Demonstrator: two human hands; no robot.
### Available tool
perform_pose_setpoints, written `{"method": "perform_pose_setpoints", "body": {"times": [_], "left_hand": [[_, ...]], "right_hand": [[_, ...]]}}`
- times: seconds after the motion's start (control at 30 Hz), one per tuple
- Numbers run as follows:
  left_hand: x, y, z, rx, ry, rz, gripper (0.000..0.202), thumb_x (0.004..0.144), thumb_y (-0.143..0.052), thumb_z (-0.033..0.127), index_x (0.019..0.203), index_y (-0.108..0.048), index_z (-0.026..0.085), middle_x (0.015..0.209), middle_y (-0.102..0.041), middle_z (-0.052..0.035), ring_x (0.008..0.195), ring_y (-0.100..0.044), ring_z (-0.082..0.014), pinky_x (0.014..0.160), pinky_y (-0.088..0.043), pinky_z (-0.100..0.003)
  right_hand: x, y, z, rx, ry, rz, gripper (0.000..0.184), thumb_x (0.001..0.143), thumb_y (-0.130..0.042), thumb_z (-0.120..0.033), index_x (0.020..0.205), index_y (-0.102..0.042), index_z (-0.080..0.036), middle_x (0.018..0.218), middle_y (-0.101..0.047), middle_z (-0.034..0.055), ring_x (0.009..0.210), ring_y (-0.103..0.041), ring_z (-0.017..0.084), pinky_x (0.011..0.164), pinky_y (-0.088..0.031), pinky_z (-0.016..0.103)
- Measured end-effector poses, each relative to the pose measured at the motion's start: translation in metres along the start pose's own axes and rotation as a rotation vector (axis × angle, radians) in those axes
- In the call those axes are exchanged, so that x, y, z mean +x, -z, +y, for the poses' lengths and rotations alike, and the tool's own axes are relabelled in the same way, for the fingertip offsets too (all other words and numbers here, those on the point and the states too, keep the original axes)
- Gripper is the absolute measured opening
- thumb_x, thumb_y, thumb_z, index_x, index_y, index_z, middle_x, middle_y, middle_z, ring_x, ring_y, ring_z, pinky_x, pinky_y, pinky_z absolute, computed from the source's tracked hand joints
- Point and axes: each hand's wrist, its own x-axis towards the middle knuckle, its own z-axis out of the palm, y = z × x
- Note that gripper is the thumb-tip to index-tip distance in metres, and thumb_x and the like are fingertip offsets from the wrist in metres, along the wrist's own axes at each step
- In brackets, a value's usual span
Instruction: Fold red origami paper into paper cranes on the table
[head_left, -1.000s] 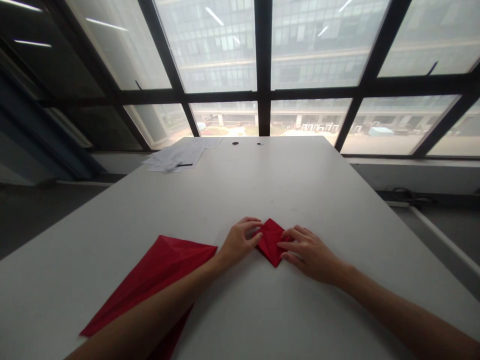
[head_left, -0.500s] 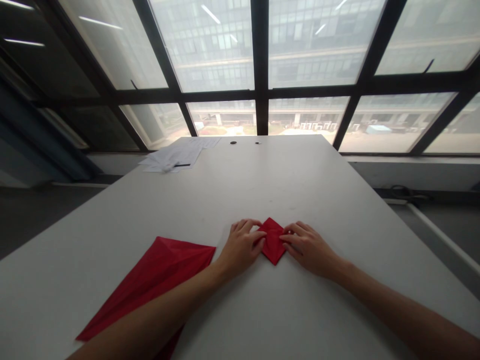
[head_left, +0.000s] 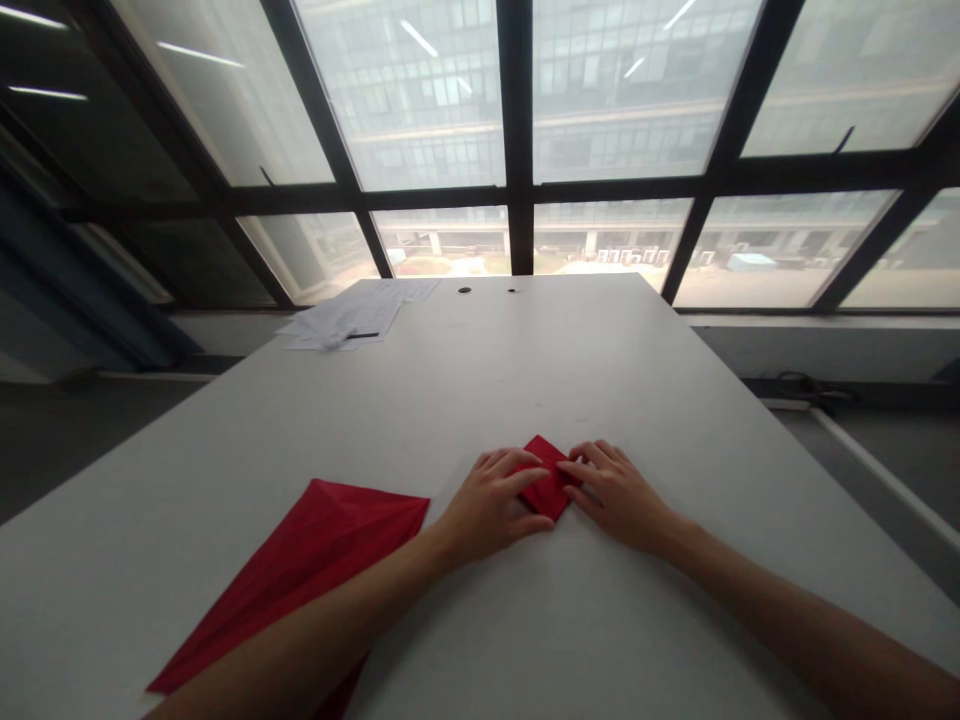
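Note:
A small folded piece of red paper (head_left: 546,494) lies on the white table in front of me, one corner pointing away. My left hand (head_left: 487,508) rests at its left side, fingers stretched over the paper and thumb apart near the close corner. On the opposite side, my right hand (head_left: 613,502) has its fingertips and thumb closed on the right edge. To the left, under my left forearm, lies a larger folded red paper (head_left: 315,550); the forearm covers part of it.
White sheets of paper (head_left: 345,312) with a dark pen-like item on them lie at the table's far left. Two small round dark spots (head_left: 464,290) show near the far edge. Beyond the white table (head_left: 480,390) stand tall windows.
My left hand has opened, its thumb moving down toward the near corner and its fingers reaching further over the paper. My right hand stays at the right edge.

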Motion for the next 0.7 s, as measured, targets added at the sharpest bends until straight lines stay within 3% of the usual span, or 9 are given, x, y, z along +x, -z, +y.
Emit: {"method": "perform_pose_setpoints", "body": {"times": [0.17,0.27,0.5,0.7], "left_hand": [[0.001,-0.003,-0.008,-0.008,-0.053,-0.080,0.015,0.092,-0.064,0.038,0.100,-0.072,0.029,0.110,-0.071,-0.0014,0.105,-0.062,-0.0194,0.098,-0.040,-0.034],[0.002,-0.002,-0.010,0.007,-0.070,-0.083,0.016,0.097,-0.056,0.031,0.096,-0.072,0.028,0.109,-0.072,-0.0005,0.102,-0.063,-0.0182,0.097,-0.040,-0.034],[0.001,-0.002,-0.009,0.014,-0.082,-0.055,0.013,0.098,-0.054,0.027,0.099,-0.067,0.024,0.105,-0.073,-0.0014,0.099,-0.065,-0.0170,0.097,-0.040,-0.033],[0.001,-0.005,-0.012,0.049,-0.069,-0.026,0.013,0.100,-0.050,0.023,0.099,-0.063,0.022,0.098,-0.073,-0.0027,0.092,-0.067,-0.0171,0.093,-0.041,-0.033]], "right_hand": [[0.000,0.000,0.002,0.003,-0.023,0.008,0.026,0.094,-0.055,-0.023,0.118,-0.065,-0.026,0.114,-0.063,0.0080,0.107,-0.054,0.024,0.097,-0.043,0.042],[0.001,-0.001,0.004,0.012,-0.043,0.034,0.023,0.094,-0.055,-0.023,0.114,-0.067,-0.025,0.112,-0.064,0.0079,0.107,-0.055,0.024,0.096,-0.044,0.041],[0.003,-0.002,0.010,0.067,-0.142,0.238,0.022,0.094,-0.051,-0.016,0.106,-0.068,-0.021,0.102,-0.065,0.0077,0.100,-0.057,0.024,0.094,-0.046,0.041],[0.003,-0.002,0.008,0.130,-0.095,0.258,0.021,0.093,-0.052,-0.015,0.105,-0.068,-0.022,0.101,-0.066,0.0072,0.099,-0.058,0.023,0.093,-0.047,0.041]]}}
